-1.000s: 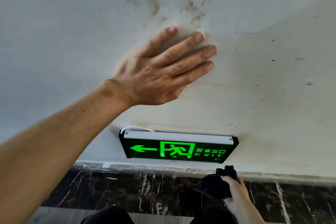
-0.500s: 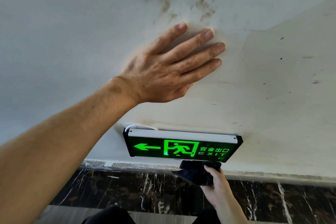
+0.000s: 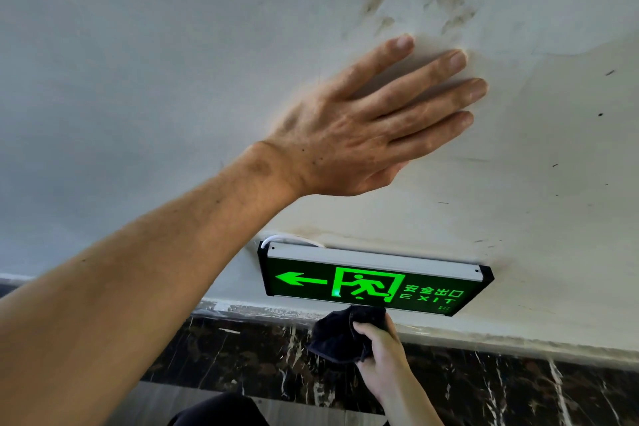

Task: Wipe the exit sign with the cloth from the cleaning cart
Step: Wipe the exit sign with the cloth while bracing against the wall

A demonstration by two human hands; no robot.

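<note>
A green lit exit sign [image 3: 373, 282] with an arrow, a running figure and the word EXIT is mounted low on a white wall, a white cable at its top left corner. My left hand [image 3: 366, 128] rests flat on the wall above the sign, fingers spread, holding nothing. My right hand [image 3: 382, 353] comes up from below and grips a bunched dark cloth [image 3: 345, 332]. The cloth's top edge touches the sign's lower edge near the middle.
The white wall [image 3: 138, 79] has dirty smudges [image 3: 449, 7] above my left hand. Below the sign runs a dark marble baseboard [image 3: 501, 387]. Dark clothing shows at the bottom edge.
My right hand has moved left with the cloth, from below the sign's right end to under its middle, and risen to touch the lower edge. My left hand stays on the wall.
</note>
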